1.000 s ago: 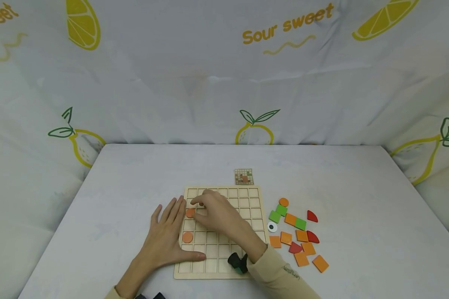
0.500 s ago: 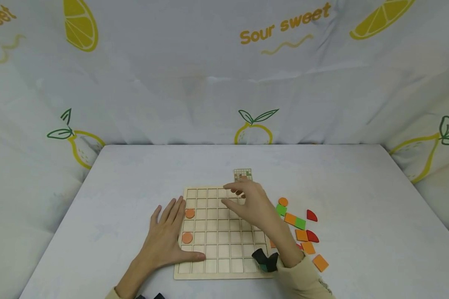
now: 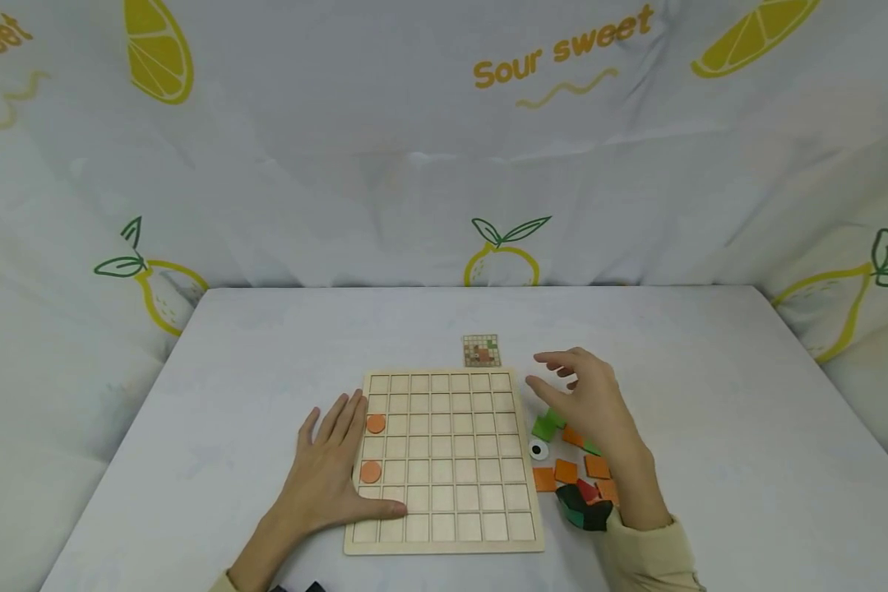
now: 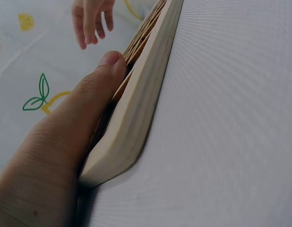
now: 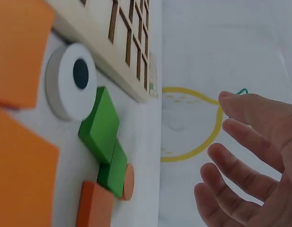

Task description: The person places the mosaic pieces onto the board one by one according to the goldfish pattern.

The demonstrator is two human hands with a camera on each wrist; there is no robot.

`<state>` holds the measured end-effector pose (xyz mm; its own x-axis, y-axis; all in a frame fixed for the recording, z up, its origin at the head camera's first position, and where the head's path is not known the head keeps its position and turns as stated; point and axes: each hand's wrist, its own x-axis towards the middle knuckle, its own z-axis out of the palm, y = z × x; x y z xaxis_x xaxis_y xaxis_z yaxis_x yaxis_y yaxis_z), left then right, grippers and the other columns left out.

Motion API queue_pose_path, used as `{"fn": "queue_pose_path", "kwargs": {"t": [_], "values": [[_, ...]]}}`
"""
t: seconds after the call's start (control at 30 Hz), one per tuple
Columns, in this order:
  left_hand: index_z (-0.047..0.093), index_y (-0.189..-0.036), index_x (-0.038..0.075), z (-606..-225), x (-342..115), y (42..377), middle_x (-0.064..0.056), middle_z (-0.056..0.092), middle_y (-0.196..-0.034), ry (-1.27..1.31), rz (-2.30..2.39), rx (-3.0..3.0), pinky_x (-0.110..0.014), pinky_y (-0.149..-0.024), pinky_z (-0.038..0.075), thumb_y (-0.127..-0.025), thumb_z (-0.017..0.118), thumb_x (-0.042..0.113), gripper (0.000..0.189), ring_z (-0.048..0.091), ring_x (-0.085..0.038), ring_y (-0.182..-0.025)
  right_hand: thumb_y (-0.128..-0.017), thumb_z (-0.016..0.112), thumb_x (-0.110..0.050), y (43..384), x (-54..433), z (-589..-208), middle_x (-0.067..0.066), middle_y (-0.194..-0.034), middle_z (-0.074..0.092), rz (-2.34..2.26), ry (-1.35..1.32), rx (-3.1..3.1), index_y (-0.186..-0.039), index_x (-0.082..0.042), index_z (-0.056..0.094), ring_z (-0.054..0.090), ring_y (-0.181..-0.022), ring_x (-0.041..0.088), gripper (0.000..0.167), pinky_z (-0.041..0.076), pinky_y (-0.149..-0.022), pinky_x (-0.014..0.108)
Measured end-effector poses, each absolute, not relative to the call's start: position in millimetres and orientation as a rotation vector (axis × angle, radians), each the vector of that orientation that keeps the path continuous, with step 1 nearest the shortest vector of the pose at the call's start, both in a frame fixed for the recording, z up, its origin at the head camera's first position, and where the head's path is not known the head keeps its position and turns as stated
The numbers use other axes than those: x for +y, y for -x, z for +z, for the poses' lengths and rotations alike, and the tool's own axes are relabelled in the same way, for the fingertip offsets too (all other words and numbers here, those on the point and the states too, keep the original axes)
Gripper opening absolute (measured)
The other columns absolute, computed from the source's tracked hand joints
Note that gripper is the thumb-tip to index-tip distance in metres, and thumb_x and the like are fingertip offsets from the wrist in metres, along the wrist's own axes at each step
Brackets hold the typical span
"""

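White tabletop (image 3: pixel 266 353), wooden grid board (image 3: pixel 454 471) beside left fingers (image 3: pixel 353 423).

Tiles (image 3: pixel 566 471) lie right of the board (image 3: pixel 453 469), card (image 3: pixel 482 350) behind.

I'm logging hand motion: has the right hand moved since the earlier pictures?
Yes, rightward: in the head view, the right hand has gone from over the wooden grid board to past the board's right edge.

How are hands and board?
Left hand at left edge of grid board; right hand empty, raised near loose pieces. Two orange discs in leftmost column. Left thumb overlaps near cells.
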<state>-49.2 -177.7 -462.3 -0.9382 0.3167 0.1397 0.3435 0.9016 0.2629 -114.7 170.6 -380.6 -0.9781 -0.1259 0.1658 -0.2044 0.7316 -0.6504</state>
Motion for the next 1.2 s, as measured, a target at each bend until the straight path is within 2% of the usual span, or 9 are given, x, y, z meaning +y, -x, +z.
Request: {"fn": "queue_pose_path", "kwargs": {"t": [0.3,0.43,0.53,0.67,0.9,1.1,1.2], "values": [[0.017,-0.164,0.003,-463,-177,49,-0.013,0.021,-0.172,0.529,-0.446,-2.961,-0.064,-0.122,0.01,-0.054,0.061,0.1,0.152,0.02,-0.033,-0.159,-0.092,0.075,-0.018,115,193,-387,0.026,-0.113,0.07,1.035,-0.14,-2.9,-0.125,0.001,0.071,0.067,-0.101,0.041,0.038,0.059,-0.085,0.055],[0.017,-0.163,0.003,-462,-178,48,-0.014,0.022,-0.171,0.524,-0.431,-2.967,-0.065,-0.122,0.011,-0.054,0.063,0.098,0.152,0.021,-0.034,-0.158,-0.092,0.075,-0.021,116,194,-390,0.026,-0.116,0.069,1.042,-0.05,-2.974,-0.126,0.0,0.071,0.066,-0.105,0.041,0.04,0.06,-0.084,0.051],[0.018,-0.163,0.003,-461,-178,48,-0.014,0.023,-0.171,0.522,-0.425,-2.967,-0.065,-0.122,0.011,-0.053,0.064,0.098,0.152,0.022,-0.034,-0.158,-0.091,0.076,-0.023,116,195,-391,0.024,-0.111,0.07,1.052,0.001,-3.03,-0.125,0.0,0.071,0.065,-0.099,0.036,0.041,0.06,-0.077,0.041],[0.017,-0.163,0.004,-461,-178,49,-0.013,0.023,-0.171,0.522,-0.429,-2.966,-0.064,-0.122,0.011,-0.054,0.064,0.098,0.152,0.022,-0.033,-0.158,-0.089,0.079,-0.024,117,198,-393,0.019,-0.098,0.069,1.051,0.014,-3.073,-0.12,0.004,0.072,0.063,-0.088,0.028,0.043,0.054,-0.067,0.03],[0.018,-0.163,0.004,-461,-178,49,-0.013,0.024,-0.171,0.524,-0.425,-2.966,-0.064,-0.122,0.012,-0.054,0.064,0.098,0.152,0.022,-0.033,-0.158,-0.087,0.081,-0.03,117,202,-396,0.017,-0.096,0.069,1.056,0.048,-3.148,-0.115,0.005,0.073,0.062,-0.087,0.025,0.046,0.053,-0.069,0.032],[0.019,-0.163,0.003,-462,-178,49,-0.013,0.023,-0.171,0.519,-0.416,-2.972,-0.064,-0.122,0.012,-0.054,0.064,0.098,0.152,0.022,-0.033,-0.158,-0.087,0.081,-0.026,118,201,-396,0.012,-0.084,0.068,1.076,0.036,-3.147,-0.108,0.006,0.074,0.058,-0.075,0.019,0.038,0.048,-0.063,0.028],[0.019,-0.163,0.002,-462,-178,49,-0.013,0.023,-0.171,0.517,-0.421,-2.974,-0.064,-0.122,0.011,-0.054,0.064,0.098,0.151,0.022,-0.033,-0.158,-0.088,0.08,-0.024,119,199,-396,0.013,-0.086,0.071,1.074,0.024,-3.14,-0.107,0.006,0.075,0.06,-0.076,0.019,0.036,0.05,-0.065,0.027]]}}
